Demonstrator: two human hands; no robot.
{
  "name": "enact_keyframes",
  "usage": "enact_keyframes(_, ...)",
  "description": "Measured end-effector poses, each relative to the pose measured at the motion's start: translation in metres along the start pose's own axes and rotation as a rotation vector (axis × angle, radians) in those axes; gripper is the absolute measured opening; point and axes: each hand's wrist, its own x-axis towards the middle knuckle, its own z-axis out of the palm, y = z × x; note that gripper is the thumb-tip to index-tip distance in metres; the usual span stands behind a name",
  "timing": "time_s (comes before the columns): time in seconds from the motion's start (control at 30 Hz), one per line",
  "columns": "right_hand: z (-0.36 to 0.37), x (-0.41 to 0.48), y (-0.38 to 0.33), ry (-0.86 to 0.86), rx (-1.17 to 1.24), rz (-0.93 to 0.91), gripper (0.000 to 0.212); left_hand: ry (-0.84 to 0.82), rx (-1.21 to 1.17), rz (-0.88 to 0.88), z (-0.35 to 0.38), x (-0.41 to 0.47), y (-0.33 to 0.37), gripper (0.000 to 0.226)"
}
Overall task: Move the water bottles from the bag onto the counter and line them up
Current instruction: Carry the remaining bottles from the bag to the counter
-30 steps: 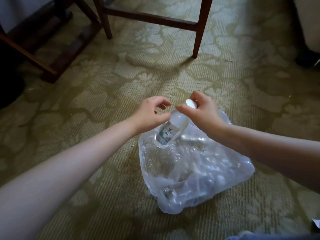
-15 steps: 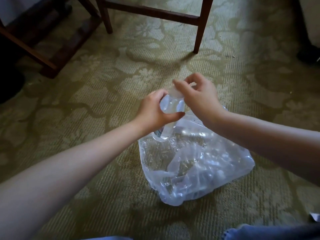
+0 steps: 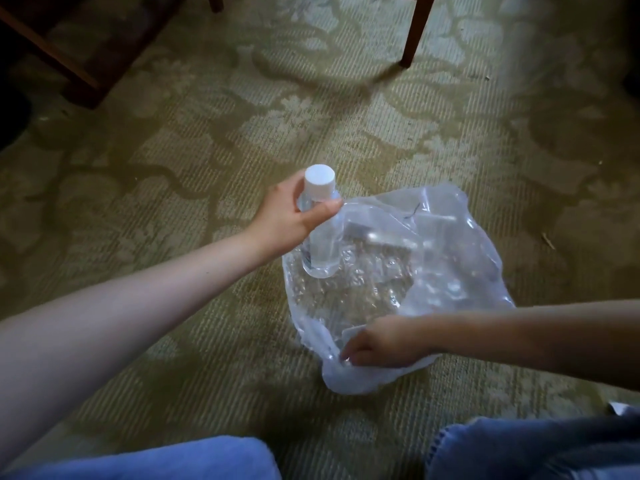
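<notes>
A clear water bottle (image 3: 320, 247) with a white cap is held upright by its neck in my left hand (image 3: 291, 216), just above the left edge of a clear plastic bag (image 3: 433, 244) lying on the carpet. My right hand (image 3: 377, 341) is at the bag's near edge with fingers curled down into the plastic. Whether it grips the bag or a bottle is unclear. More bottles show faintly inside the bag as glints and blurred shapes.
Patterned green carpet (image 3: 173, 168) lies all around the bag. A wooden chair leg (image 3: 415, 32) stands at the top right, and dark wooden furniture (image 3: 69, 53) fills the top left. My knees in blue jeans (image 3: 519, 448) are along the bottom edge.
The bottle passed from both hands to my left hand alone and came out of the bag. My right hand let go and dropped to the bag's near edge.
</notes>
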Motion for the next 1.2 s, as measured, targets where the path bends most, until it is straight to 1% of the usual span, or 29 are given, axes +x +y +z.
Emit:
enact_keyframes(0.1, 0.017, 0.003, -0.003, -0.049, -0.085, -0.035, 0.04, -0.03, 0.032, -0.013, 0.007, -0.002, -0.006, 0.038)
enact_keyframes(0.2, 0.023, 0.009, -0.003, -0.082, -0.028, -0.008, 0.042, -0.061, 0.079, -0.026, 0.014, -0.004, -0.013, 0.024)
enact_keyframes(0.23, 0.021, 0.01, -0.005, -0.052, 0.05, 0.002, 0.04, -0.073, 0.085, -0.028, 0.017, -0.005, -0.017, 0.022)
enact_keyframes(0.27, 0.015, 0.011, -0.003, 0.023, 0.143, 0.023, 0.037, -0.089, 0.097, -0.034, 0.019, -0.006, -0.02, 0.02)
enact_keyframes(0.3, 0.008, 0.014, 0.004, 0.138, 0.2, 0.058, 0.033, -0.107, 0.111, -0.041, 0.021, -0.007, -0.024, 0.02)
enact_keyframes(0.33, -0.001, 0.018, 0.016, 0.241, 0.182, 0.124, 0.029, -0.123, 0.126, -0.047, 0.023, -0.009, -0.026, 0.021)
enact_keyframes(0.37, -0.011, 0.019, 0.029, 0.294, 0.108, 0.213, 0.027, -0.132, 0.134, -0.056, 0.025, -0.01, -0.029, 0.023)
enact_keyframes(0.4, -0.019, 0.021, 0.044, 0.297, -0.009, 0.296, 0.028, -0.138, 0.141, -0.066, 0.028, -0.01, -0.032, 0.025)
enact_keyframes(0.43, -0.026, 0.021, 0.055, 0.252, -0.135, 0.359, 0.03, -0.143, 0.152, -0.079, 0.03, -0.011, -0.034, 0.027)
enact_keyframes(0.47, -0.029, 0.021, 0.062, 0.166, -0.272, 0.396, 0.031, -0.15, 0.164, -0.097, 0.033, -0.011, -0.035, 0.027)
enact_keyframes(0.5, -0.029, 0.021, 0.067, 0.095, -0.33, 0.395, 0.027, -0.161, 0.173, -0.11, 0.035, -0.012, -0.035, 0.025)
enact_keyframes(0.53, -0.029, 0.021, 0.067, 0.032, -0.343, 0.385, 0.018, -0.177, 0.186, -0.113, 0.036, -0.012, -0.035, 0.024)
enact_keyframes(0.57, -0.025, 0.019, 0.067, -0.01, -0.363, 0.297, 0.012, -0.193, 0.199, -0.111, 0.037, -0.012, -0.035, 0.024)
enact_keyframes(0.6, -0.019, 0.021, 0.069, -0.006, -0.459, 0.188, 0.015, -0.204, 0.206, -0.109, 0.037, -0.012, -0.035, 0.025)
enact_keyframes(0.63, -0.016, 0.022, 0.069, -0.009, -0.464, 0.144, 0.02, -0.211, 0.21, -0.113, 0.037, -0.012, -0.035, 0.026)
enact_keyframes(0.67, -0.014, 0.024, 0.071, -0.068, -0.528, 0.124, 0.031, -0.216, 0.213, -0.12, 0.037, -0.012, -0.035, 0.027)
enact_keyframes(0.73, 0.0, 0.036, 0.072, -0.181, -0.633, 0.201, 0.055, -0.217, 0.22, -0.136, 0.036, -0.013, -0.035, 0.035)
enact_keyframes(0.77, 0.004, 0.037, 0.071, -0.213, -0.651, 0.223, 0.059, -0.221, 0.227, -0.142, 0.035, -0.013, -0.035, 0.038)
enact_keyframes(0.8, 0.003, 0.037, 0.071, -0.22, -0.648, 0.238, 0.053, -0.227, 0.237, -0.143, 0.035, -0.014, -0.035, 0.039)
enact_keyframes(0.87, 0.0, 0.031, 0.071, -0.097, -0.533, 0.257, 0.032, -0.231, 0.271, -0.136, 0.034, -0.015, -0.037, 0.04)
enact_keyframes(0.9, -0.003, 0.029, 0.072, -0.03, -0.524, 0.213, 0.028, -0.235, 0.298, -0.124, 0.034, -0.016, -0.039, 0.04)
enact_keyframes(0.93, -0.007, 0.033, 0.074, 0.043, -0.569, 0.154, 0.029, -0.237, 0.334, -0.106, 0.034, -0.016, -0.041, 0.041)
enact_keyframes(0.97, -0.013, 0.034, 0.073, 0.087, -0.599, 0.154, 0.031, -0.231, 0.37, -0.09, 0.034, -0.016, -0.043, 0.041)
enact_keyframes(1.03, -0.034, 0.033, 0.063, 0.131, -0.581, 0.267, 0.034, -0.205, 0.427, -0.065, 0.034, -0.014, -0.046, 0.045)
enact_keyframes(1.07, -0.043, 0.033, 0.06, 0.219, -0.591, 0.281, 0.037, -0.194, 0.44, -0.061, 0.034, -0.013, -0.046, 0.046)
enact_keyframes(1.13, -0.055, 0.034, 0.059, 0.406, -0.597, 0.262, 0.05, -0.195, 0.46, -0.06, 0.033, -0.01, -0.045, 0.047)
enact_keyframes(1.17, -0.059, 0.035, 0.059, 0.461, -0.55, 0.259, 0.053, -0.194, 0.473, -0.059, 0.033, -0.009, -0.044, 0.048)
enact_keyframes(1.2, -0.06, 0.037, 0.059, 0.472, -0.536, 0.241, 0.054, -0.186, 0.487, -0.064, 0.032, -0.007, -0.044, 0.048)
